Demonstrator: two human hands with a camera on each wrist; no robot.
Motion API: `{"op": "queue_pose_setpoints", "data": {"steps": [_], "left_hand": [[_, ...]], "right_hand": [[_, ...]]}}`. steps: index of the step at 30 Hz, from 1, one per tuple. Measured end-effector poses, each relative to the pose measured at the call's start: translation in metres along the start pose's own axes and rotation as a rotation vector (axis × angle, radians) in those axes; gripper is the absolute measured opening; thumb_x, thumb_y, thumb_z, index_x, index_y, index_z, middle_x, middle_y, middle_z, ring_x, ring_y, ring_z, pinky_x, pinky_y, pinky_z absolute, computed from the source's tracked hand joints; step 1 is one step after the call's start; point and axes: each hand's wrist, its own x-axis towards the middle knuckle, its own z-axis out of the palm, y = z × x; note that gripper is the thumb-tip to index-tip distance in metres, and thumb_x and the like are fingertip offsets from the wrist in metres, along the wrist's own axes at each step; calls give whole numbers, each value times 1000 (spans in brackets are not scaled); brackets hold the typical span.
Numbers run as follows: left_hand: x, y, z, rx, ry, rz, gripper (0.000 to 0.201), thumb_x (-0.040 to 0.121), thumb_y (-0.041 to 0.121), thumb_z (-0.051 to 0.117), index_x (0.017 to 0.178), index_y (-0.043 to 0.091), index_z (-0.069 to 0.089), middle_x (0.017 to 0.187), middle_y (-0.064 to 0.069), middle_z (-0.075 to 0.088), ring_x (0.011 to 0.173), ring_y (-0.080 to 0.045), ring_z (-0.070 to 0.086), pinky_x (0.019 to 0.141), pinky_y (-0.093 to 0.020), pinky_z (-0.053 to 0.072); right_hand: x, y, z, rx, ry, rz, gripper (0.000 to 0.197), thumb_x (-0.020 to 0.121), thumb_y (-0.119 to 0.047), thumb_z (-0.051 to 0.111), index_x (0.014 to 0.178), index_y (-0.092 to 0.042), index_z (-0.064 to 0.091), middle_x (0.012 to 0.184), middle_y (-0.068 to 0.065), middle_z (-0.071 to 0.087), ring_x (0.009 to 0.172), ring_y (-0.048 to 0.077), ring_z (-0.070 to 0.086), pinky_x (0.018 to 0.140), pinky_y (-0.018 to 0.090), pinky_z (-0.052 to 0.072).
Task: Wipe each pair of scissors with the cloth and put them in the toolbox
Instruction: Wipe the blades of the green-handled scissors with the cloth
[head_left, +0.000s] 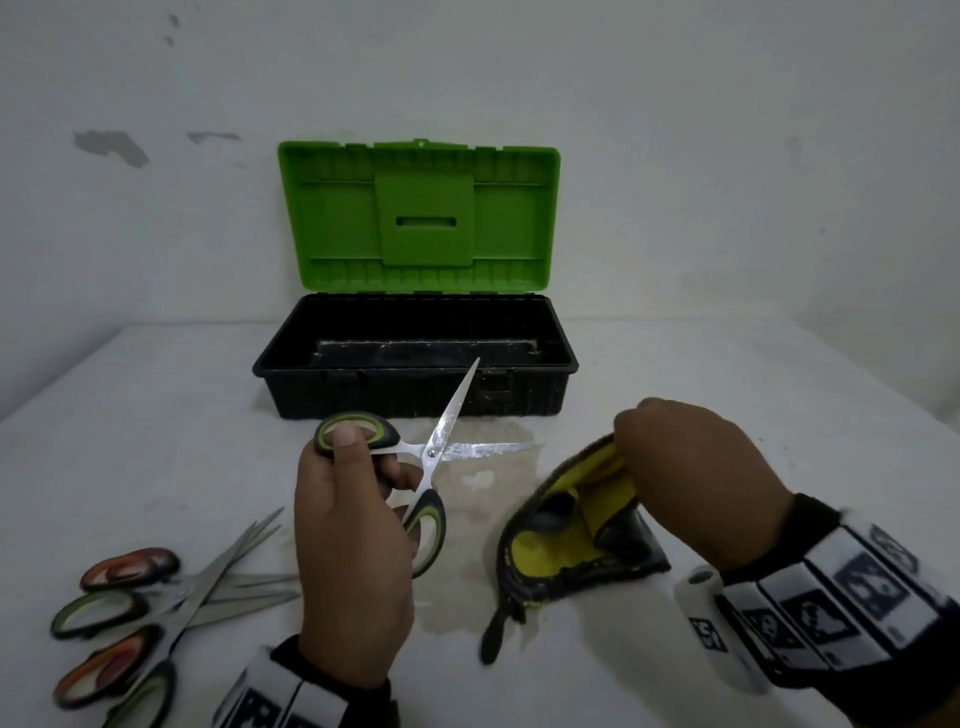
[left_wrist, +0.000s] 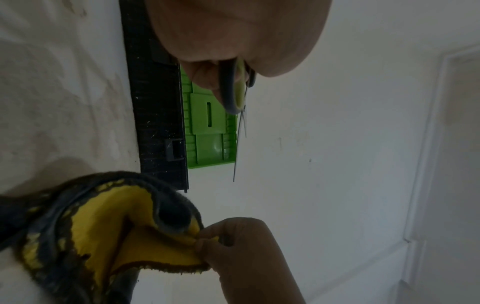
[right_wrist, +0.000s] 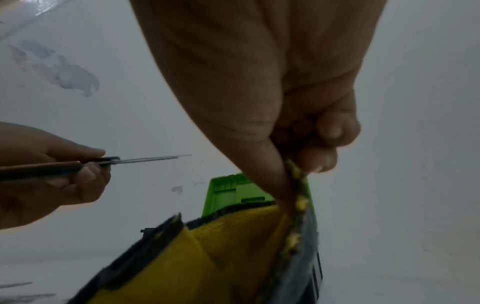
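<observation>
My left hand (head_left: 353, 519) grips a pair of green-and-black handled scissors (head_left: 441, 447) above the white table, thumb through the upper loop, blades spread apart and pointing toward the toolbox. In the left wrist view the scissors (left_wrist: 237, 90) show edge-on below my palm. My right hand (head_left: 691, 467) pinches the top edge of a yellow-and-dark cloth (head_left: 566, 545), lifting it while its lower part rests on the table. In the right wrist view, the cloth (right_wrist: 221, 257) hangs from my fingers (right_wrist: 327, 131). The toolbox (head_left: 415, 358) stands open behind, black base, green lid (head_left: 421, 218) upright.
Other scissors (head_left: 145, 608) with orange and green handles lie in a heap at the front left of the table (head_left: 130, 441). A damp patch (head_left: 483, 478) marks the table between my hands. A white wall rises right behind the toolbox.
</observation>
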Motion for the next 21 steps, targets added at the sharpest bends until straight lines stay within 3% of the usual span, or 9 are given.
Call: {"op": "queue_pose_setpoints", "data": {"steps": [1,3,4,5,8,13,17,19,21], "left_hand": [[0,0,-1,-4,2,-2,31,102,44,36,87,30,60,61,10,56,57,-7,51,47,-25,30],[0,1,-3,-12,4,-7,31,102,44,37,89,28,60,61,9,55,58,-8,50,45,-24,29],[0,1,-3,-15,3,-8,31,102,44,37,89,28,59,61,9,55,58,-9,50,45,-24,29],[0,1,-3,-17,3,-7,30,102,44,37,89,28,59,61,9,55,58,-9,50,45,-24,29],[0,0,-2,-7,6,7,31,102,43,36,88,28,59,62,9,56,59,-11,50,45,-25,30],[0,-1,1,-20,21,36,30,102,43,36,89,29,59,62,9,57,58,-9,51,43,-25,31],[1,-1,0,-5,41,65,30,102,44,35,88,31,58,65,5,58,57,-7,52,41,-24,32],[1,0,0,-18,55,63,30,102,44,35,89,29,58,65,5,58,56,-6,52,41,-24,32],[2,0,-1,-43,76,56,30,102,44,35,89,29,58,64,8,57,54,-5,51,43,-25,32]], "right_hand": [[-2,4,3,7,84,-19,48,48,20,75,66,-19,55,65,13,62,55,34,65,50,48,55],[-4,5,7,48,154,-73,32,79,2,68,95,-25,70,97,-1,71,96,24,72,88,56,52],[-1,3,2,41,74,-77,30,94,-13,54,113,-33,66,110,-15,65,113,8,64,99,38,44],[0,1,-7,63,-70,-14,25,99,-21,46,110,-32,65,104,-17,61,107,-1,61,86,21,43],[6,-10,-27,523,-190,125,13,90,-24,67,81,-22,75,63,-7,63,55,-1,56,51,9,37],[-1,-33,-27,1263,-245,273,17,85,-3,74,98,-14,75,78,14,76,68,19,69,69,30,56],[-3,-41,-12,901,77,247,12,85,-13,75,92,-22,78,73,-10,74,66,1,68,63,3,47],[-6,-44,-8,678,216,215,12,86,-20,75,90,-31,77,77,-25,66,72,-8,62,66,-1,41],[-8,-45,-5,686,310,201,15,85,-22,75,85,-37,73,85,-24,67,79,-6,62,69,2,41]]}}
